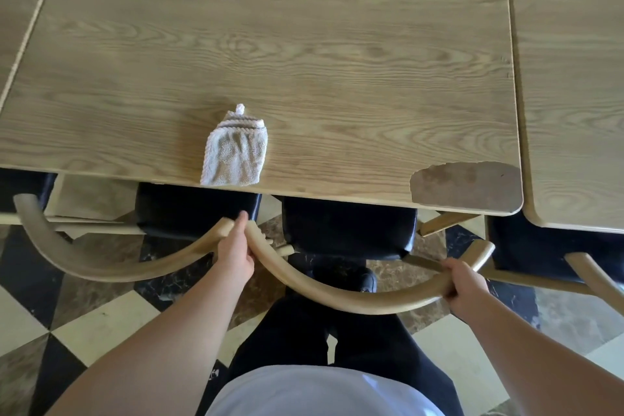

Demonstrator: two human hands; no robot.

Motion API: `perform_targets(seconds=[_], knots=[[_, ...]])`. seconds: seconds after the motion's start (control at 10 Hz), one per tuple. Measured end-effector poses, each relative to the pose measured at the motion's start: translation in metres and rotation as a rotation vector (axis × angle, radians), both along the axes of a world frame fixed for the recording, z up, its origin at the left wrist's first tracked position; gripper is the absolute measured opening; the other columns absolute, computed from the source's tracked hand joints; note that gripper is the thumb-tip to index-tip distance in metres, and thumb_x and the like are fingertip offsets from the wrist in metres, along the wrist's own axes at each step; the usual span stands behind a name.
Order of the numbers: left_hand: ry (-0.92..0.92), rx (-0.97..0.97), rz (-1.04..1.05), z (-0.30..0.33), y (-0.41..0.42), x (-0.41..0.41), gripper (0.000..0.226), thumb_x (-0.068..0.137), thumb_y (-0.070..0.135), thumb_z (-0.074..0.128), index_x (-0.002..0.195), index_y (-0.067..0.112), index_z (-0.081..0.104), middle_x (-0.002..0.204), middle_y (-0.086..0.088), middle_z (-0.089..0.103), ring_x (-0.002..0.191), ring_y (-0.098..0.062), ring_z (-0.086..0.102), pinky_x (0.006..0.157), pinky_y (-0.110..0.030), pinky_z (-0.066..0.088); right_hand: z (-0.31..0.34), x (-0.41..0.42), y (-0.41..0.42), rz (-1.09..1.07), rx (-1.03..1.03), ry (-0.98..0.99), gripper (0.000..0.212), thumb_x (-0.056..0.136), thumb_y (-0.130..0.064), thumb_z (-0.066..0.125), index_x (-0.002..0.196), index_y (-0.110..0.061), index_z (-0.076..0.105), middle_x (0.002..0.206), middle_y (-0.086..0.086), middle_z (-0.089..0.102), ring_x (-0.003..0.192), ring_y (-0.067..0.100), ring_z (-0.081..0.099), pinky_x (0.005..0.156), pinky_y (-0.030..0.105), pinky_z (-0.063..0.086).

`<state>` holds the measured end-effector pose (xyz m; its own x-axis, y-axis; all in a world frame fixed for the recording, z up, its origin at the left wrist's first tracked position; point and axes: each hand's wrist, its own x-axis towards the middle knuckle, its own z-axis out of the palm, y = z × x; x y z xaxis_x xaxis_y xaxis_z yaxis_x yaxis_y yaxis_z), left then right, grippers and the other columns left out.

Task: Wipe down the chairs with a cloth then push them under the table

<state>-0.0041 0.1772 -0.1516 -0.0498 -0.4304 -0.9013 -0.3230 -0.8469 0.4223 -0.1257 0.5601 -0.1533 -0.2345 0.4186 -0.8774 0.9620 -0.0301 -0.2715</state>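
- Chair in hand: a pale bentwood chair with a curved backrest rail [337, 294] and a black padded seat [349, 230]. The seat's far edge lies tucked beneath the near edge of the table; most of the seat is out in the open.
- Left hand [236, 255]: wraps the left end of the curved rail, one finger extended forward along the wood towards the neighbouring seat.
- Right hand [464, 287]: fingers curl around the right end of the same rail, a full grasp.
- Cloth: a small folded grey-white terry cloth [234, 154] lies on the table just at its near edge, ahead of the left hand and well apart from the right (neither hand touches it).
- Table: a long light oak-grain laminate tabletop [304, 44], with a worn brown patch [467, 184] at the near right corner where the surface has peeled.
- Neighbouring chair: a second pale bentwood chair with a curved rail [84, 260] stands to the left, its black seat [196, 209] partly under the table; its rail end meets the held rail beside the left hand.
- Governing relation: the table lies straight ahead of both hands, and the held rail's long axis runs left to right, roughly parallel to the table edge. Both hands sit at about equal distance from the edge, so an even forward push looks right.
- Risk, as judged: the two rails touch at the left, and may catch.
- Floor: chequered dark and cream marble tiles [101, 331].
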Motion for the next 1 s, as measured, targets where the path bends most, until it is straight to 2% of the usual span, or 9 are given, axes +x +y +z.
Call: perform_targets(seconds=[0.1, 0.2, 0.4, 0.5, 0.6, 0.7, 0.8, 0.9, 1.0], knots=[[-0.095, -0.072, -0.202, -0.005, 0.002, 0.004, 0.06, 0.088, 0.022, 0.079, 0.139, 0.006, 0.052, 0.124, -0.015, 0.064, 0.108, -0.03, 0.065, 0.104, -0.049, 0.05, 0.0, 0.0, -0.003, 0.079, 0.035, 0.003, 0.027, 0.091, -0.02, 0.07, 0.109, -0.006, 0.056, 0.09, 0.014, 0.06, 0.088, 0.027, 0.062, 0.094, 0.044, 0.056], [-0.143, -0.147, -0.422, -0.001, 0.002, 0.007, 0.064, 0.092, 0.014, 0.072, 0.149, 0.007, 0.043, 0.126, -0.013, 0.057, 0.111, -0.029, 0.056, 0.105, -0.047, 0.048, 0.002, 0.004, -0.004, 0.156, 0.075, 0.006, 0.031, 0.093, -0.021, 0.068, 0.116, -0.003, 0.055, 0.094, 0.017, 0.062, 0.089, 0.03, 0.064, 0.095, 0.047, 0.056], [-0.144, -0.139, -0.607, 0.019, -0.006, 0.012, 0.059, 0.097, 0.007, 0.064, 0.151, 0.006, 0.041, 0.133, -0.019, 0.057, 0.118, -0.034, 0.061, 0.092, -0.045, 0.056, 0.022, 0.017, -0.021, 0.248, 0.177, 0.018, 0.057, 0.09, -0.019, 0.067, 0.139, 0.0, 0.044, 0.117, 0.023, 0.062, 0.105, 0.039, 0.064, 0.097, 0.05, 0.054], [-0.131, -0.104, -0.792, 0.036, -0.019, 0.011, 0.049, 0.096, 0.012, 0.066, 0.141, 0.005, 0.047, 0.112, -0.018, 0.065, 0.1, -0.029, 0.07, 0.081, -0.04, 0.061, 0.035, 0.034, -0.039, 0.299, 0.256, 0.014, 0.06, 0.089, -0.016, 0.064, 0.141, 0.001, 0.041, 0.121, 0.025, 0.06, 0.109, 0.041, 0.062, 0.098, 0.051, 0.053], [-0.081, -0.19, -1.127, 0.058, -0.039, 0.022, 0.039, 0.096, 0.015, 0.063, 0.131, 0.002, 0.051, 0.105, -0.014, 0.068, 0.094, -0.03, 0.073, 0.083, -0.046, 0.062, 0.049, 0.071, -0.075, 0.448, 0.382, 0.121, 0.056, 0.089, -0.014, 0.062, 0.139, 0.002, 0.044, 0.125, 0.026, 0.058, 0.107, 0.043, 0.061, 0.094, 0.051, 0.054], [-0.048, -0.283, -1.427, 0.076, -0.06, 0.042, 0.037, 0.097, 0.016, 0.057, 0.131, 0.003, 0.058, 0.104, -0.011, 0.065, 0.101, -0.035, 0.071, 0.083, -0.045, 0.062, 0.061, 0.116, -0.118, 0.796, 0.505, 0.118, 0.048, 0.088, -0.017, 0.055, 0.136, -0.016, 0.055, 0.141, 0.022, 0.047, 0.112, 0.04, 0.055, 0.088, 0.04, 0.049], [-0.086, -0.521, -1.801, 0.106, -0.101, 0.063, 0.024, 0.092, 0.027, 0.055, 0.11, 0.016, 0.067, 0.097, -0.005, 0.066, 0.081, -0.019, 0.065, 0.058, -0.029, 0.048, 0.078, 0.147, -0.178, 1.073, 0.467, 0.12, 0.038, 0.093, -0.023, 0.055, 0.129, -0.014, 0.062, 0.142, 0.016, 0.053, 0.128, 0.034, 0.05, 0.094, 0.035, 0.045], [-0.141, -0.638, -2.039, 0.13, -0.133, 0.079, 0.034, 0.092, 0.038, 0.053, 0.115, 0.016, 0.064, 0.109, -0.002, 0.064, 0.097, -0.022, 0.063, 0.079, -0.037, 0.053, 0.107, 0.162, -0.24, 1.378, 0.265, 0.031, 0.035, 0.1, -0.013, 0.054, 0.133, -0.004, 0.061, 0.134, 0.017, 0.062, 0.123, 0.035, 0.059, 0.086, 0.027, 0.052], [-0.168, -0.743, -2.095, 0.152, -0.16, 0.09, 0.056, 0.095, 0.037, 0.049, 0.149, 0.024, 0.045, 0.142, -0.004, 0.052, 0.128, -0.028, 0.053, 0.105, -0.044, 0.046, 0.146, 0.165, -0.294, 1.543, 0.17, 0.111, 0.034, 0.098, -0.021, 0.053, 0.129, -0.01, 0.065, 0.132, 0.012, 0.065, 0.122, 0.03, 0.061, 0.083, 0.025, 0.05]])
